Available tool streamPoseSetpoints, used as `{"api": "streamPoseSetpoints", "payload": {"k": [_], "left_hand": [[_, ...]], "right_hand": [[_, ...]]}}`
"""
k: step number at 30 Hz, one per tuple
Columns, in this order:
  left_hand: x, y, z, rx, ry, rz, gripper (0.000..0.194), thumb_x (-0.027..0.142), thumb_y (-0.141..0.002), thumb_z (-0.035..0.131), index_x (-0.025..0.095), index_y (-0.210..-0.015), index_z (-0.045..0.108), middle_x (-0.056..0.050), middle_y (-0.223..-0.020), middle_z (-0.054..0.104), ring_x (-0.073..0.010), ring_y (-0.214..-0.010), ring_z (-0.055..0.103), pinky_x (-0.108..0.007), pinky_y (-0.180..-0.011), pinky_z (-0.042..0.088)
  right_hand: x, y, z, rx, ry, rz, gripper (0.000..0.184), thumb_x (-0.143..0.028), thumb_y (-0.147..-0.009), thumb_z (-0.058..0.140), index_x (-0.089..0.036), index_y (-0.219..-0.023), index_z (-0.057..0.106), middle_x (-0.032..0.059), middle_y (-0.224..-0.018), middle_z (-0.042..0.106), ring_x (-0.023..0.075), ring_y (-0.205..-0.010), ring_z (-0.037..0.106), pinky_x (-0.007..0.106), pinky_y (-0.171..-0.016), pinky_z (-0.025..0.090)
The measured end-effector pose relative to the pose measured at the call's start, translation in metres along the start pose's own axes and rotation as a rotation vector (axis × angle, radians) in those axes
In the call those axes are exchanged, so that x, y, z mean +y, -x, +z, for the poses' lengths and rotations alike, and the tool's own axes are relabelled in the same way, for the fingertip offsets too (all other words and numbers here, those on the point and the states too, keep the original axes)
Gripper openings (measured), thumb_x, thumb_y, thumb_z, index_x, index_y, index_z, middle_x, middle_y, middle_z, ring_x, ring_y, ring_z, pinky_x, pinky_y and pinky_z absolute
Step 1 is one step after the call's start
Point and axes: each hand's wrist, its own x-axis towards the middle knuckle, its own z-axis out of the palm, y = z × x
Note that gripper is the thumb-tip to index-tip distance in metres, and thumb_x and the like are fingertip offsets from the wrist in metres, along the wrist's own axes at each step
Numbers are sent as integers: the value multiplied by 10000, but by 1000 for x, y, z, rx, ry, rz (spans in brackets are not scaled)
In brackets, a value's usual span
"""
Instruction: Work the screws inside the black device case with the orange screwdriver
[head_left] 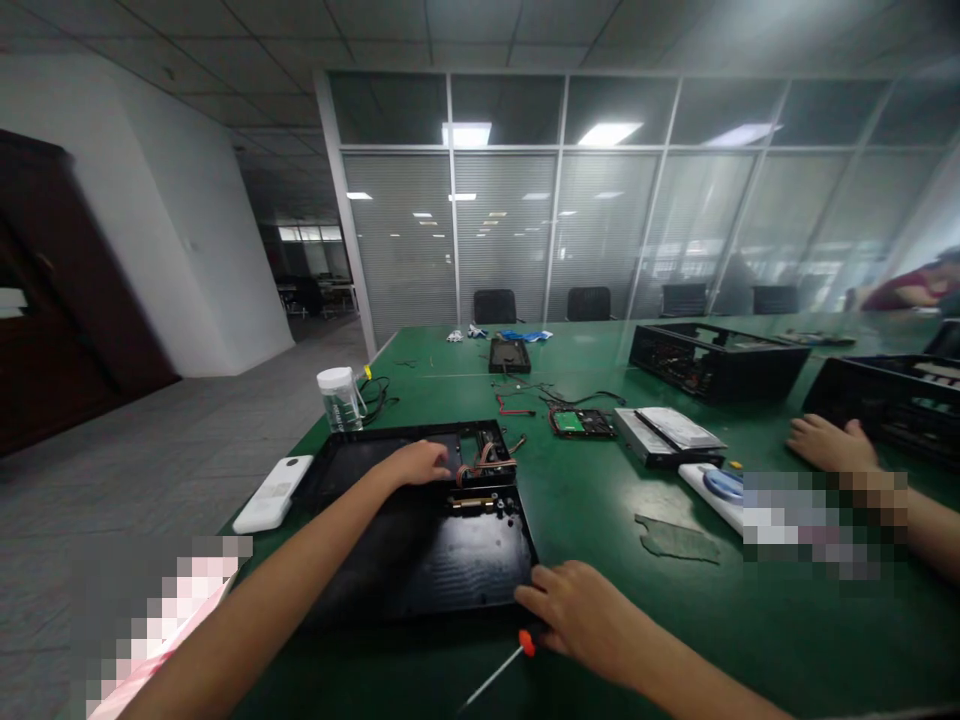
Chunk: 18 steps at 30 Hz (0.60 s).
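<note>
A black metal computer case [390, 570] lies open before me, its inner side up. Over its middle divider my left hand [420, 463] reaches in with curled fingers; their tips are partly hidden, and I cannot make out what they hold. Striped wires [491, 458] and a brass-coloured strip [474, 503] show beside that hand. At the near right corner, my right hand [574, 610] is closed round a screwdriver [527, 643] with an orange collar, its shaft pointing down and left. Those fingers also touch or nearly touch the case's edge.
Left of the case are a white phone [274, 495] and a water bottle [340, 400]. Rightward lie a circuit board [581, 422], a disc drive [667, 437] and a flat plate [677, 540]. Another person's hand [832, 443] rests near a black chassis [889, 405].
</note>
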Motion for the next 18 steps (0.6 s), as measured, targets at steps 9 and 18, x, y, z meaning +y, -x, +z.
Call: {"api": "streamPoseSetpoints", "payload": {"k": [9,18], "left_hand": [[-18,33,22,117,-155,227,101,241,-809,541,188,-895,552,-53,-928,604,-196,-907,570,-260,-777,419],[42,79,-66,139,-162,297,110,245,-791,535,201,-891,540,-23,-899,579,-190,-860,558,-265,-760,402]], "right_hand": [[13,72,45,118,4,159,334,-96,-699,538,-242,-999,535,49,-983,606,171,-708,617,261,-601,441],[33,-30,15,-27,14,202,227,-260,-875,408,-187,-1012,575,81,-945,628,190,-752,627,296,-657,460]]}}
